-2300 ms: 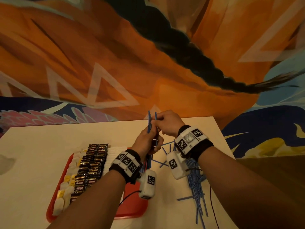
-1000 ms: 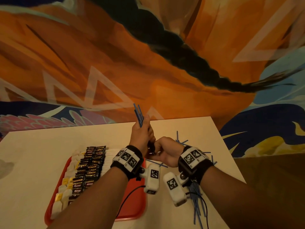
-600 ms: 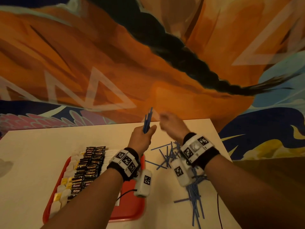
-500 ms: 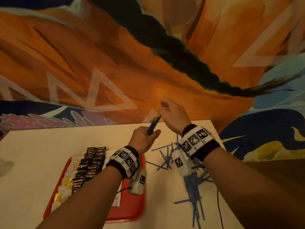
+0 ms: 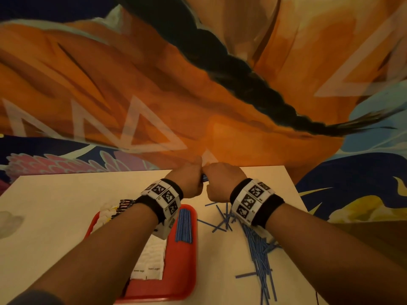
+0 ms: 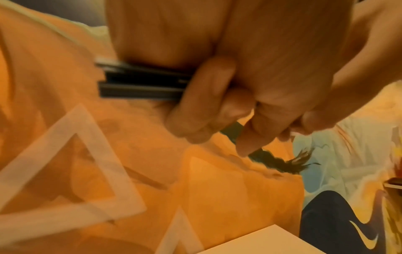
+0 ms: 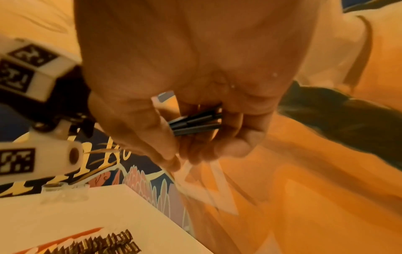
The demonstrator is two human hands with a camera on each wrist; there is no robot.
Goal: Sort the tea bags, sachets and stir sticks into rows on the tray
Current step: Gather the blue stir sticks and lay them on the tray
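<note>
Nearest, a loose heap of thin blue stir sticks (image 5: 261, 256) strewn along the right edge of the pale table (image 5: 55, 208), some crossed. Left of it, a red tray (image 5: 182, 280) carrying white sachets (image 5: 152, 258), a neat row of blue sticks (image 5: 184, 225) by its right rim, dark-wrapped tea bags (image 5: 123, 205) at its far end. Beyond, above the table's far edge, left hand (image 5: 187, 180) and right hand (image 5: 222, 179) knuckle to knuckle, fingers of both curled tight round one small bundle of sticks (image 6: 141, 82), flat, dark, ends squared. Behind, an orange mural wall (image 5: 198, 95).
</note>
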